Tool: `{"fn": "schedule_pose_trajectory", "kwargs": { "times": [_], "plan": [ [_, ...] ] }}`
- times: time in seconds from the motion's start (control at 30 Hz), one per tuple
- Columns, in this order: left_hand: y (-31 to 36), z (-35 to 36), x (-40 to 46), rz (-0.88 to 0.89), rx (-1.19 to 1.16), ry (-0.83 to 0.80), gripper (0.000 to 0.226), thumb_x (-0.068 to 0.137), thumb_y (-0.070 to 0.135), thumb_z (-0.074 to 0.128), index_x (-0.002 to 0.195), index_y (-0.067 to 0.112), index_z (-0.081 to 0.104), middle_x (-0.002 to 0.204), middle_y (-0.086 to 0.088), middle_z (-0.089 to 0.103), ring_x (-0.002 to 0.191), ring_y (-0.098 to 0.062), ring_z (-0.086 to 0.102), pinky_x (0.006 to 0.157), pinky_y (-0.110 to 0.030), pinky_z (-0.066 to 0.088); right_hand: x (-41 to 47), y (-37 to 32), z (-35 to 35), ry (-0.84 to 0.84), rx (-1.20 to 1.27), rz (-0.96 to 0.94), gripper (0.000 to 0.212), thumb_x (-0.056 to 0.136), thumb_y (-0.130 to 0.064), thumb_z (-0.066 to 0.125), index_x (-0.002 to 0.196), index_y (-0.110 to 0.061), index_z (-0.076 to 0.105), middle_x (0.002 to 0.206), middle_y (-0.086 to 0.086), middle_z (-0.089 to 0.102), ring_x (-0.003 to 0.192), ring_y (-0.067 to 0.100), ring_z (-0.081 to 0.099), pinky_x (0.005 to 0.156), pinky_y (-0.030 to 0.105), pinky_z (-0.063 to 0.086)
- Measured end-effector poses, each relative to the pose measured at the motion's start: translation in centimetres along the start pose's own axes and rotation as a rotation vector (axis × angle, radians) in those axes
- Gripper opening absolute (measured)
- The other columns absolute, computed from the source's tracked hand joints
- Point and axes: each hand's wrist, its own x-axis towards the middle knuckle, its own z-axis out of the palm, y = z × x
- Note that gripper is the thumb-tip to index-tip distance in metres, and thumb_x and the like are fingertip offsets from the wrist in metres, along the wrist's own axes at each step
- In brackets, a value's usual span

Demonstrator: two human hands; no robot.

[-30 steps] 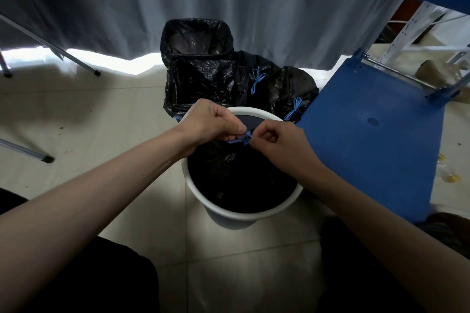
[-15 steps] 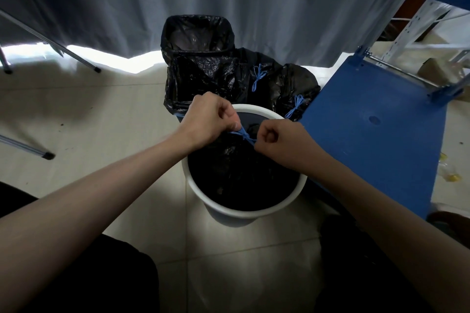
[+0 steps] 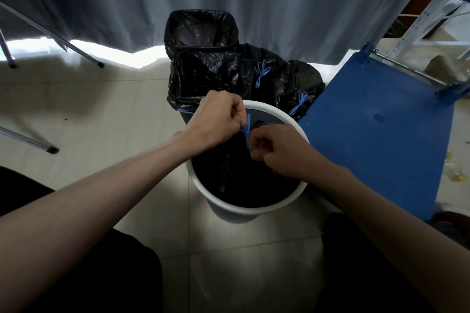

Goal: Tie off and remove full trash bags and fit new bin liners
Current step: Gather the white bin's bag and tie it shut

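Now I'm watching both sets of fingers pinching the blue drawstring [image 3: 246, 132], the left hand [image 3: 218, 119] having swung its end upward and the right hand [image 3: 276, 150] downward, so the knot is tightening. The black bag [image 3: 229, 175] is sitting gathered, crinkled, inside the white bin [image 3: 244, 208].

Pale tiled floor [image 3: 106, 109] — white bin [image 3: 236, 208], lined bin [image 3: 201, 46], perhaps two tied bags [image 3: 297, 84].

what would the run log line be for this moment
step: tying bag | left hand: pinches blue drawstring | right hand: pinches same drawstring | black bag: in white bin
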Motion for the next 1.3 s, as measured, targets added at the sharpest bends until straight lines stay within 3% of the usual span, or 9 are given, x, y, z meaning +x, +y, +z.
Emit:
{"fn": "schedule_pose_trajectory", "kwargs": {
  "times": [0.23,0.33,0.4,0.53,0.63,0.73,0.87,1.07,1.3],
  "plan": [
    [-1.1,-0.5,0.7,-0.028,0.005,-0.081,0.017,0.073,0.017,0.082,0.065,0.024,0.069,0.062,0.014,0.066,0.063,0.007,0.061,0.067,-0.013,0.047,-0.4,0.3,1.2,0.017,0.148,0.061,0.012,0.086,-0.023,0.073,0.083,-0.015,0.064,0.071,-0.006,0.063,0.06,-0.006,0.054,0.059,0.005,0.04],
    [-1.5,-2.1,1.1,-0.077,0.066,-0.059,0.019,0.068,0.026,0.087,0.073,0.022,0.068,0.068,0.01,0.067,0.071,-0.007,0.065,0.07,-0.023,0.045,0.3,1.2,0.6,0.128,0.094,0.118,0.028,0.08,-0.037,0.074,0.081,-0.016,0.056,0.077,-0.005,0.06,0.067,0.006,0.053,0.062,0.019,0.043],
    [-1.8,-2.7,1.0,-0.104,0.154,-0.113,0.024,0.068,0.025,0.086,0.08,0.024,0.066,0.077,0.007,0.068,0.083,-0.017,0.066,0.073,-0.027,0.045,0.6,2.1,0.2,0.203,0.06,0.169,0.027,0.081,-0.033,0.07,0.09,-0.015,0.052,0.087,-0.001,0.055,0.08,0.016,0.052,0.073,0.032,0.046],
    [-1.9,-1.7,0.0,-0.147,0.259,-0.309,0.049,0.064,0.047,0.086,0.102,0.026,0.065,0.094,0.005,0.067,0.091,-0.017,0.06,0.081,-0.029,0.046,0.6,3.4,0.6,0.048,-0.042,0.245,0.045,0.083,-0.026,0.066,0.124,-0.023,0.047,0.117,0.001,0.043,0.111,0.027,0.05,0.096,0.041,0.046],
    [-1.9,0.2,-1.0,-0.108,0.305,-0.332,0.066,0.066,0.053,0.08,0.118,0.019,0.06,0.111,-0.002,0.064,0.103,-0.022,0.059,0.088,-0.033,0.049,0.8,3.3,1.7,-0.08,-0.094,0.259,0.048,0.084,-0.03,0.068,0.128,-0.021,0.05,0.125,0.008,0.038,0.114,0.028,0.049,0.101,0.036,0.041],
    [-1.7,1.8,-1.5,-0.054,0.385,-0.356,0.058,0.071,0.05,0.074,0.111,0.015,0.051,0.113,-0.007,0.06,0.106,-0.027,0.057,0.087,-0.037,0.047,0.9,2.8,2.6,-0.098,-0.097,0.23,0.023,0.088,-0.024,0.063,0.107,-0.018,0.052,0.116,0.006,0.036,0.099,0.027,0.052,0.092,0.039,0.046],
    [-1.5,2.4,-1.4,-0.02,0.458,-0.344,0.025,0.087,0.023,0.059,0.107,0.01,0.055,0.116,-0.015,0.058,0.11,-0.036,0.058,0.09,-0.045,0.049,1.4,2.0,3.1,-0.071,-0.063,0.186,0.009,0.089,-0.015,0.055,0.091,-0.016,0.046,0.103,0.007,0.046,0.101,0.031,0.05,0.088,0.042,0.044],
    [-0.1,0.1,0.2,-0.036,0.428,-0.25,0.023,0.086,0.012,0.051,0.107,0.007,0.059,0.113,-0.019,0.06,0.107,-0.039,0.056,0.076,-0.037,0.037,2.1,0.5,0.9,0.129,0.036,0.256,0.013,0.093,-0.022,0.044,0.089,-0.01,0.048,0.088,0.008,0.057,0.084,0.03,0.055,0.075,0.043,0.047],
    [2.2,-2.3,-1.1,0.021,0.386,-0.153,0.01,0.085,0.007,0.049,0.093,0.012,0.051,0.111,-0.017,0.061,0.106,-0.038,0.056,0.073,-0.034,0.032,0.5,-1.3,-0.4,0.216,0.034,0.18,0.012,0.096,-0.025,0.04,0.089,-0.015,0.043,0.084,0.0,0.049,0.08,0.023,0.051,0.064,0.038,0.038]
  ]
}}
